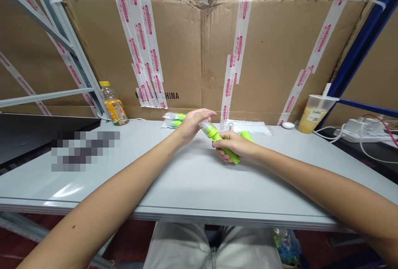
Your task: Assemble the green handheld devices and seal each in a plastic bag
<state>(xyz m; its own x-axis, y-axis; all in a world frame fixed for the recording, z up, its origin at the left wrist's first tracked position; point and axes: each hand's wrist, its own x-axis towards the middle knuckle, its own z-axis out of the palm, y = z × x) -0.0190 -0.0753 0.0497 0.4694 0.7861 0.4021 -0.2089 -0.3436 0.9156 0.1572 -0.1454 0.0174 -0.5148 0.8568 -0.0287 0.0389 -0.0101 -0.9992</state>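
My right hand (234,145) is wrapped round the bright green handle (231,155) of a tube-like tool, held tilted above the table. Its upper end is a clear cylinder (205,127) pointing up and left. My left hand (193,126) lies against that clear end, fingers stretched out over it; part of the contact is hidden. Another green piece (247,136) shows just behind my right hand. Near it is a small clear part (230,126). Beyond my left hand lie clear-wrapped packs (174,116) with green items inside.
A flat clear plastic bag (253,127) lies along the cardboard wall (183,49). An orange drink bottle (114,105) stands back left. At back right are a drink cup (311,115), a white oval object (288,125) and a power strip (360,134) with cables. Metal posts flank the white table (174,190).
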